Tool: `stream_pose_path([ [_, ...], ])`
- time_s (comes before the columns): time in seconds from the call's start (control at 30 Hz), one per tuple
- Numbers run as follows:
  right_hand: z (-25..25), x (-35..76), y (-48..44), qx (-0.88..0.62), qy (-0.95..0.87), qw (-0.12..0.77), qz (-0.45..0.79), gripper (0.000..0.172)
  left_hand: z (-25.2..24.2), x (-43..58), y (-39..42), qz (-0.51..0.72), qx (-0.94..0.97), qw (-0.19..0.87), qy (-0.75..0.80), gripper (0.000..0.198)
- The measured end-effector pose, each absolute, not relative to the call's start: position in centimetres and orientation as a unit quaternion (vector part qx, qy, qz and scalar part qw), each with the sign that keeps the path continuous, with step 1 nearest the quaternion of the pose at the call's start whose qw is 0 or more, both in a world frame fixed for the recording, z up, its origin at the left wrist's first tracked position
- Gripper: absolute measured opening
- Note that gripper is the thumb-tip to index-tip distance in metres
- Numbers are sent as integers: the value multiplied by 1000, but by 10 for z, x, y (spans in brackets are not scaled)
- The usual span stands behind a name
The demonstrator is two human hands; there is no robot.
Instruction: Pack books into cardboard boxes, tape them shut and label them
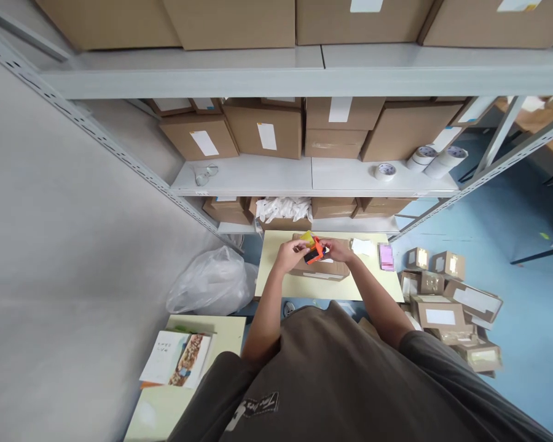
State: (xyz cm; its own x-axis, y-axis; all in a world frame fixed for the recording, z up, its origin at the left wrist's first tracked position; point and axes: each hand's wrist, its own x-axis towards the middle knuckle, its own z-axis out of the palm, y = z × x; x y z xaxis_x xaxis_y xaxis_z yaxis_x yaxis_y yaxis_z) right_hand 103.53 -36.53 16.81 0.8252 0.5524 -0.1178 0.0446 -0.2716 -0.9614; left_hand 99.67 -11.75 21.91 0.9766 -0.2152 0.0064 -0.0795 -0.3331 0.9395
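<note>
— Nearest the camera?
— Dark brown T-shirt across the near edge, two bare forearms reaching out past it.
— Left hand?
— Closed, curled around the left end of an orange-and-black object, just above the bench.
— Right hand?
— Closed as well, pinching the right end of the object. Exact finger placement too small to make out.
— Lie of it?
— Between both hands and touching each, neither clearly nearer. Long axis slanted, near-left to far-right. Yellow piece poking out on the far side, kind unclear.
— Underneath?
— Cardboard box lying on a pale yellow bench, right below the hands. Farther right on the bench, a white paper slip and a pink packet.
— Beyond that?
— Loose heap of cardboard mailers on the blue floor at right, white plastic bag at left, and at the far side a grey steel shelf with rolls of tape.
</note>
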Motion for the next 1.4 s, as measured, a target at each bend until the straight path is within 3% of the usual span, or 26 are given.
stream_pose_path([
  [0.23, 176, 1036, -375, -754, -227, 581, 206, 39, 235, 999, -126, -49, 842, 525, -112, 12],
  [0.4, 186, 1034, -383, -757, -234, 575, 204, 38, 240, 1001, -131, -55, 862, 487, -127, 15],
  [0.67, 196, 1035, -391, -753, -230, 566, 244, 35, 230, 1016, -129, -88, 847, 516, -90, 19],
  [0.93, 202, 1035, -391, -754, -226, 563, 252, 29, 236, 1022, -122, -122, 805, 576, -74, 49],
  [1.17, 197, 1036, -391, -791, -231, 523, 219, 33, 223, 1020, -124, 1, 852, 517, -86, 16],
  [1.4, 182, 1025, -376, -842, -199, 473, 165, 52, 216, 1021, -131, 45, 864, 501, -42, 21],
])
